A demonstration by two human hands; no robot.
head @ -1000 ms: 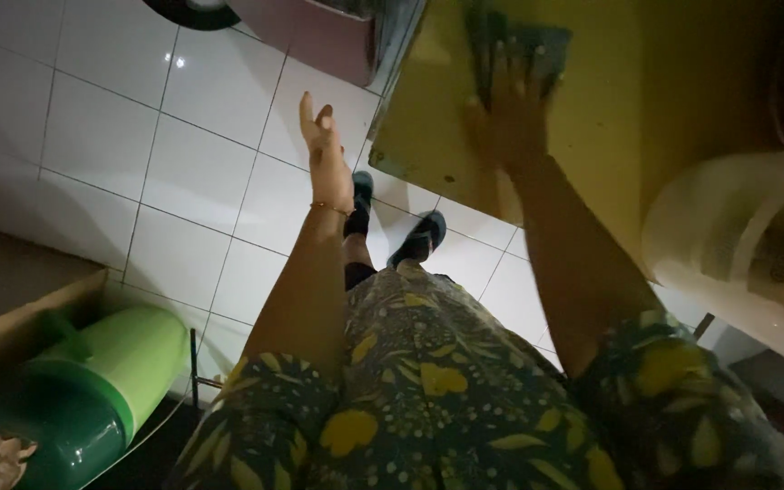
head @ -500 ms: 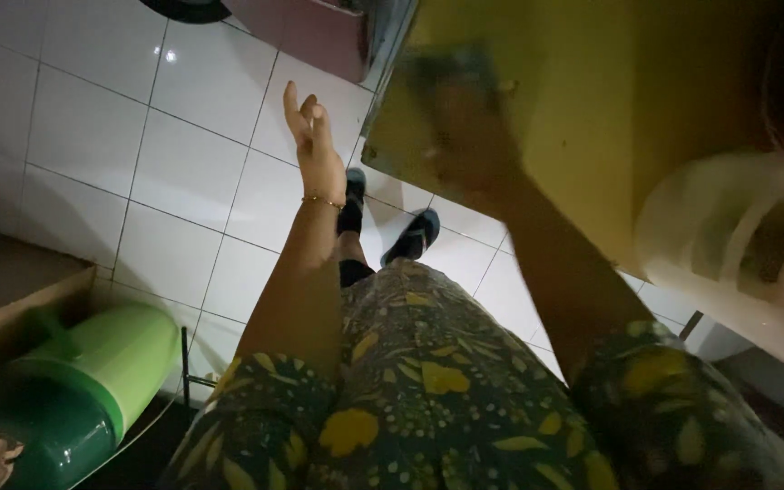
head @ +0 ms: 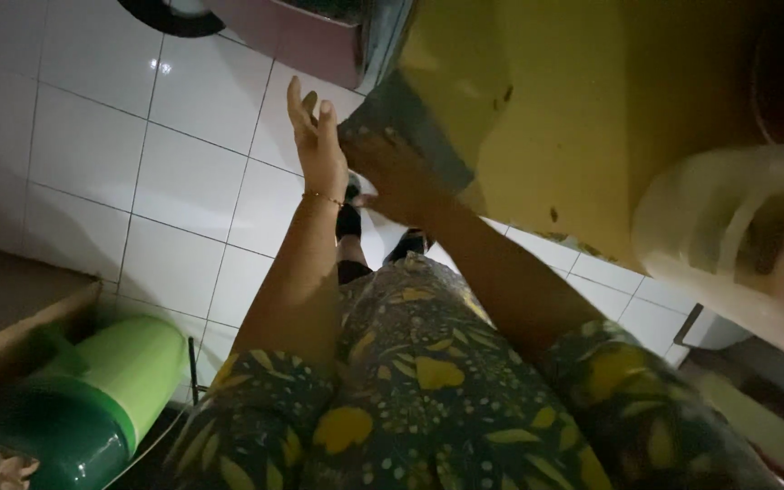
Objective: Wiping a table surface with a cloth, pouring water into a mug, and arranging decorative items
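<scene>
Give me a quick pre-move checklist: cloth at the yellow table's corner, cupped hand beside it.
1. Right hand on the dark cloth: ok, it presses the cloth.
2. Cloth at the corner of the yellow table: ok.
3. Left hand open, palm toward the corner: ok, fingers spread and holding nothing.
4. Left hand below the table edge: cannot tell, depth unclear.
5. Crumbs or dirt under the cloth: cannot tell, too dark.
6. Specks on the tabletop: not ok, several dark spots show.
</scene>
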